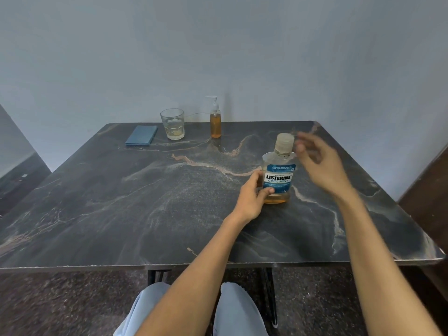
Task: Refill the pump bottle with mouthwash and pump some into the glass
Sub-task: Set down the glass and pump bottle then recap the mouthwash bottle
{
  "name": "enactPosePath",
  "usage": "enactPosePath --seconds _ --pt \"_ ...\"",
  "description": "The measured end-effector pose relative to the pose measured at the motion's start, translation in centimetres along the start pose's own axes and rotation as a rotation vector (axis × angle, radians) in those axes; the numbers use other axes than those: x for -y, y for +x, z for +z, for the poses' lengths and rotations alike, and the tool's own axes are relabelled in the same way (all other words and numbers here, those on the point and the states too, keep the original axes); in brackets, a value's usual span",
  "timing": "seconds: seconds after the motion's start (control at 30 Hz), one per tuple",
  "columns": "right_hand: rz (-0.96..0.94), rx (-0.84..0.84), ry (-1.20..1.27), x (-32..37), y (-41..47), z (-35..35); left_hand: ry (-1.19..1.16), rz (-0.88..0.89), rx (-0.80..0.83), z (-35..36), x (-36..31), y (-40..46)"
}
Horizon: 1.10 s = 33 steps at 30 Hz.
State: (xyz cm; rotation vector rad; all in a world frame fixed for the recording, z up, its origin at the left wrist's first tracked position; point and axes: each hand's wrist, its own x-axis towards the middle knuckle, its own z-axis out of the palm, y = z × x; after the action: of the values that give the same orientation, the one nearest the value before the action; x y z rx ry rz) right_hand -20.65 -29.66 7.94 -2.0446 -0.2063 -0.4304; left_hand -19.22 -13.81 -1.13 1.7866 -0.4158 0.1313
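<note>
Mouthwash bottle (pixel 278 175) upright on marbled table (pixel 145 202).

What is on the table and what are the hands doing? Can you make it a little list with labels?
table: dark marbled top
mouthwash bottle: upright, cap on, a little amber liquid at the bottom
left hand: holding the mouthwash bottle low on its side
right hand: open, blurred, beside the cap, not touching it
pump bottle: at the far edge, amber liquid inside
glass: left of the pump bottle, a little liquid in it
blue cloth: folded, left of the glass
</note>
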Motion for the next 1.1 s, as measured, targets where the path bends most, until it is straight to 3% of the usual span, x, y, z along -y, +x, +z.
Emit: enactPosePath --seconds 0.13,0.3,0.73,0.93,1.1 --pt "0.127 -0.030 0.131 -4.9 -3.1 2.8 0.010 -0.006 -0.003 0.1 0.0 -0.1" --pt "0.133 0.021 0.188 -8.0 -4.6 4.5 0.031 0.010 -0.006 0.1 0.2 -0.1" --pt "0.077 -0.052 0.106 -8.1 -5.3 5.0 -0.057 -0.122 0.039 -0.7 -0.7 -0.4" --pt "0.101 -0.093 0.083 -8.0 -5.7 4.9 -0.110 -0.242 -0.115 -2.5 -0.2 -1.1" --pt "0.138 -0.145 0.100 -7.7 -5.8 4.6 -0.001 -0.254 -0.119 -2.4 0.3 -1.5"
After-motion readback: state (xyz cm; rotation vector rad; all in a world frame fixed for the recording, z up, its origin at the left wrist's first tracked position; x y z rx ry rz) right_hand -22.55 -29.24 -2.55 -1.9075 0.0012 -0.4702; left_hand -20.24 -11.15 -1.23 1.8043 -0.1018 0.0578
